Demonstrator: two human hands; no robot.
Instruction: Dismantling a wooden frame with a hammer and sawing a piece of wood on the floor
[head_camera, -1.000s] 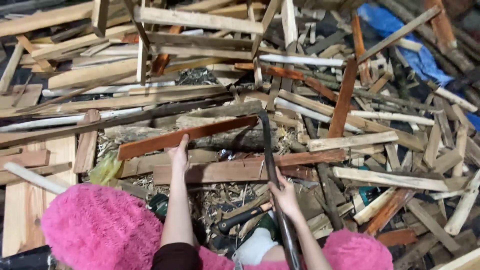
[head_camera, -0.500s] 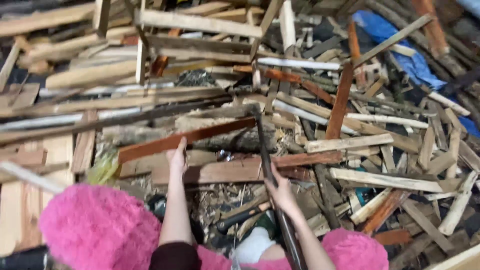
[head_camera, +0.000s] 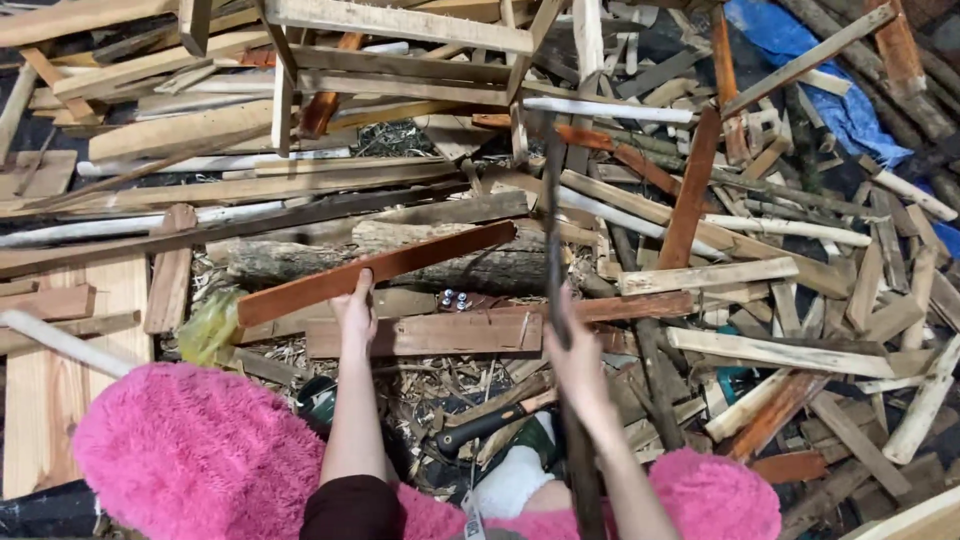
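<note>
Left hand (head_camera: 355, 310) grip clamped on reddish plank (head_camera: 375, 272), lying across the log (head_camera: 400, 262). Right hand (head_camera: 575, 355) grip closed on dark tool handle (head_camera: 553, 220), right of log.

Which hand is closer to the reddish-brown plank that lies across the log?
Left. The left hand grips the lower edge of the reddish-brown plank, touching it. The right hand is off to the plank's right, apart from it, holding a long dark tool handle.
</note>
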